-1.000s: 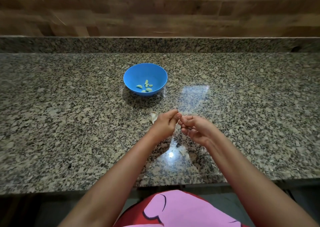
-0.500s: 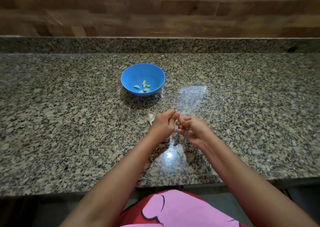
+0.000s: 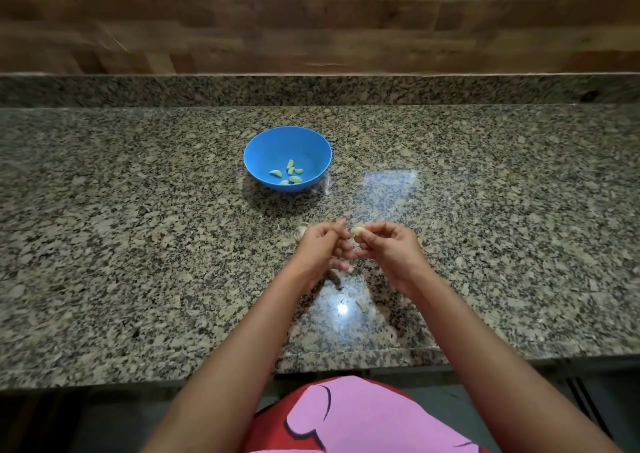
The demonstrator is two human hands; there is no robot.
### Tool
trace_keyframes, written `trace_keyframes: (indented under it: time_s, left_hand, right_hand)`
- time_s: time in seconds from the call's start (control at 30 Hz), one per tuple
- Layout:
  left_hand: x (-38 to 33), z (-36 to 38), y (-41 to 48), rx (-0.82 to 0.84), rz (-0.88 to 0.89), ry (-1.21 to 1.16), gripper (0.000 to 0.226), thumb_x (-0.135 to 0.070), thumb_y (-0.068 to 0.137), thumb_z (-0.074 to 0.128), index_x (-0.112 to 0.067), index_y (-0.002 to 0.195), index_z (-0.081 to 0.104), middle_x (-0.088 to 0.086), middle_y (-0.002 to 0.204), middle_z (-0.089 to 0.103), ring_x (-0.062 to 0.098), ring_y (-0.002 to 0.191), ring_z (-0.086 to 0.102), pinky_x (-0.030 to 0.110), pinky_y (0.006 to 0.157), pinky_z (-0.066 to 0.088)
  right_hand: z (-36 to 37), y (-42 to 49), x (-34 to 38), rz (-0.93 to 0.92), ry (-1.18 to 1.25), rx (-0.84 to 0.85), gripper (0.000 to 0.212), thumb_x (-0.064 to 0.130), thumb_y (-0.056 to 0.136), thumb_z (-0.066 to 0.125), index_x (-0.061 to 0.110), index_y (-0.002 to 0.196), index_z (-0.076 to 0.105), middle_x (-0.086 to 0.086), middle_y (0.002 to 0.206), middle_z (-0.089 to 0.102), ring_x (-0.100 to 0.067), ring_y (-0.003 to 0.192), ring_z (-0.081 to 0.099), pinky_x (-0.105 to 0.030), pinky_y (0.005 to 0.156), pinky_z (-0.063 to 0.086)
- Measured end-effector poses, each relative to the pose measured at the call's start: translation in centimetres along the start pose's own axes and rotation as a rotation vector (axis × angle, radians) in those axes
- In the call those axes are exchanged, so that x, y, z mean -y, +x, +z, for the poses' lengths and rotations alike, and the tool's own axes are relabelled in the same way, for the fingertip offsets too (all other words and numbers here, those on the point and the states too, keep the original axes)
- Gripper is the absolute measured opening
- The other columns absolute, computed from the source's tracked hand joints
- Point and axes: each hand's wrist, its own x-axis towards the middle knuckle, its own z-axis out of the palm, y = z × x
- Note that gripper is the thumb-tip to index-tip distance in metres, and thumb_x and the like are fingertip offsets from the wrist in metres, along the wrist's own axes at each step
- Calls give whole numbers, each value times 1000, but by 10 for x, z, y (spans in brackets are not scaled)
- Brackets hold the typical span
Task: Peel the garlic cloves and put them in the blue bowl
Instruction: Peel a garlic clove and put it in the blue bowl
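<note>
Just above the speckled granite desk [image 3: 138, 245], my right hand [image 3: 388, 248] pinched a pale garlic clove [image 3: 357, 231] in a narrow grip. My left hand [image 3: 322, 245] was curled beside it, fingertips at the clove; I could not tell its hold. Beyond sat the round blue plastic bowl [image 3: 266, 155] holding several peeled cloves [image 3: 289, 174].

Speckled granite counter [image 3: 138, 245] with a raised back ledge

A blue bowl [image 3: 263, 155] sits on it just left of centre, toward the far side. Nearer, a pale piece of garlic [image 3: 303, 228] lies on the stone, and small scraps of skin [image 3: 360, 303] lie closer to the near edge.
</note>
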Motion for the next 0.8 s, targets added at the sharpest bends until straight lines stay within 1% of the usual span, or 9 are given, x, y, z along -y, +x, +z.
trace_keyframes:
  time_s: [0.07,0.13,0.2,0.27,0.37,0.47,0.57,0.7,0.8]
  left_hand:
    - [1,-2,-1,29,7,-81,19,-17,93,54,1,91,60,11,76,66,18,63,66,23,53,55]
    - [1,-1,-2,42,29,-110,14,-9,90,57,3,90,64,14,78,68,18,65,67,22,58,57]
    - [0,-2,-3,17,49,-114,7,-3,87,60,2,89,65,13,78,67,14,64,65,22,60,57]
    - [0,-5,-2,4,65,-93,6,0,85,62,3,90,65,13,79,66,13,64,65,20,60,56]
    - [2,-7,-3,-15,124,45,15,-3,82,66,5,95,65,14,84,68,14,69,66,21,65,56]
    - [4,-4,-3,-76,239,230,15,-10,81,70,-1,93,68,11,81,70,15,69,66,26,69,57]
    - [5,-3,-3,-93,298,290,14,-13,81,70,-4,92,69,11,82,71,17,70,67,30,71,58]
    - [5,-4,-3,-97,334,380,8,-10,84,68,-7,91,69,6,77,70,14,67,66,25,66,56]
    - [3,-4,-4,-99,351,399,11,-13,84,69,-5,92,69,5,77,70,13,66,65,25,66,56]
  right_hand:
    - [-3,0,1,15,25,23,11,-7,86,54,0,84,62,-9,74,64,-15,63,59,-23,62,52]
    - [-5,0,1,10,28,28,12,-7,85,54,1,84,63,-10,73,65,-16,64,59,-22,61,52]
    - [-6,1,1,19,24,30,13,-8,84,54,0,84,64,-11,76,65,-17,65,59,-22,60,53]
    - [-8,0,0,30,41,39,13,-10,85,53,-2,86,64,-12,79,64,-17,65,59,-22,60,55]
    - [-8,0,2,76,86,48,14,-9,85,52,-5,93,62,-14,85,63,-17,67,60,-23,62,56]
    - [-5,-1,6,129,176,32,16,-5,84,56,-3,99,62,-14,88,65,-20,77,63,-28,70,57]
    - [-4,-1,10,161,266,4,23,-6,83,58,-1,106,59,-16,91,65,-24,80,65,-33,72,59]
    - [-3,-1,11,186,235,1,29,-8,82,57,-1,110,57,-20,95,65,-30,83,66,-40,80,56]
    - [-1,0,11,182,246,-14,29,-8,81,58,-2,109,55,-21,95,65,-30,84,66,-40,79,57]
